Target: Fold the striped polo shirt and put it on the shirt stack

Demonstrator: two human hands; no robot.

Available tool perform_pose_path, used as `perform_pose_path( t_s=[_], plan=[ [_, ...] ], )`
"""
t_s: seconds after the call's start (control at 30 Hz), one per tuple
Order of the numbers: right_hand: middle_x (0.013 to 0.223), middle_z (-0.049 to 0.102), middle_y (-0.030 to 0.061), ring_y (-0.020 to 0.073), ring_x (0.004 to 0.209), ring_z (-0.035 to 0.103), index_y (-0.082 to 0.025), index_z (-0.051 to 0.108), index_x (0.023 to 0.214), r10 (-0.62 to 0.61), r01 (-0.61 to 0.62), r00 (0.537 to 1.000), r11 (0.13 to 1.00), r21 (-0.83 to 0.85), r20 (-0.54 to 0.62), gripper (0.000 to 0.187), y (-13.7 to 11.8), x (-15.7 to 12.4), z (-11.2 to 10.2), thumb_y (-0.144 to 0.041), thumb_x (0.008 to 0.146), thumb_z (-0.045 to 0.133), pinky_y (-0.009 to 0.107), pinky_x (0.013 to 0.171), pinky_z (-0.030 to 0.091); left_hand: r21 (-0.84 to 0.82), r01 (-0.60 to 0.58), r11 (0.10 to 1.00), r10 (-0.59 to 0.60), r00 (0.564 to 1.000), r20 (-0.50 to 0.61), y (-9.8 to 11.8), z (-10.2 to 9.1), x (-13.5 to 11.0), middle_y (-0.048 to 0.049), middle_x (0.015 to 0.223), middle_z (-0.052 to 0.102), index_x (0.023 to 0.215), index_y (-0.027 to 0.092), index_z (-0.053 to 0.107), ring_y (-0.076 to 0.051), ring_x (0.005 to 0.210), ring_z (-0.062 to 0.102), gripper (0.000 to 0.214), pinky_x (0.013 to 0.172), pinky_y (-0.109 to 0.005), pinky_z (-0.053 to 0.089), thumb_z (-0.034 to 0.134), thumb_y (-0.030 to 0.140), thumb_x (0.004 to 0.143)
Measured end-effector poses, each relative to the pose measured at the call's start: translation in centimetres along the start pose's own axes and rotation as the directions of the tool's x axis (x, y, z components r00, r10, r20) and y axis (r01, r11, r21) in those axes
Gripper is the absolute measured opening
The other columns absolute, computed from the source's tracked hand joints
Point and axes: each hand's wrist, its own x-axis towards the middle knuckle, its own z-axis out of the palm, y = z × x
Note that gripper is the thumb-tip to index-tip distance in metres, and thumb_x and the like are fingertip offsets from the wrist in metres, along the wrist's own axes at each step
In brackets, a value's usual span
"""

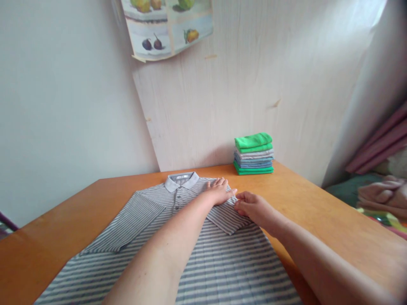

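Note:
A grey and white striped polo shirt [143, 220] lies flat, front up, on an orange wooden table [318, 212], collar towards the wall. Its right sleeve is folded in across the chest. My left hand [219, 191] lies flat with fingers stretched out on the shirt's right shoulder, beside the collar. My right hand [254, 207] is next to it, fingers pinched on the edge of the folded sleeve.
A stack of several folded garments [254, 154], green on top and bottom, stands at the table's far right by the wall. A fruit poster [168, 25] hangs above. Pink and green cloth [381, 195] is piled beyond the table's right edge.

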Motion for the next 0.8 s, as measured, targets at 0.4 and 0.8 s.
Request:
perform_pose_path(
  t_s=[0.4,0.8],
  plan=[
    [0.069,0.065,0.0007,0.0113,0.063,0.064,-0.016,0.058,0.094,0.167,-0.134,0.982,0.946,0.296,-0.089,0.016,-2.8,-0.5,-0.8,-0.009,0.08,0.058,0.021,0.061,0.052,-0.045,-0.114,0.993,0.092,0.934,-0.345,-0.8,0.2,-4.9,-0.0135,0.137,0.057,0.126,0.017,0.057,-0.024,0.129,0.051,0.043,0.109,-0.038,0.037,0.036,0.043,0.099],
    [0.056,0.061,-0.001,0.0097,0.049,0.06,-0.017,0.055,0.07,0.279,-0.277,0.96,0.942,0.19,0.017,0.017,-3.5,-1.1,-0.7,-0.002,0.079,0.052,0.019,0.051,0.053,-0.009,-0.212,0.977,0.203,0.946,-0.255,1.3,1.9,-9.9,-0.012,0.148,0.048,0.137,0.02,0.051,-0.029,0.14,0.039,0.054,0.115,-0.046,0.031,0.044,0.054,0.095]
  ],
)
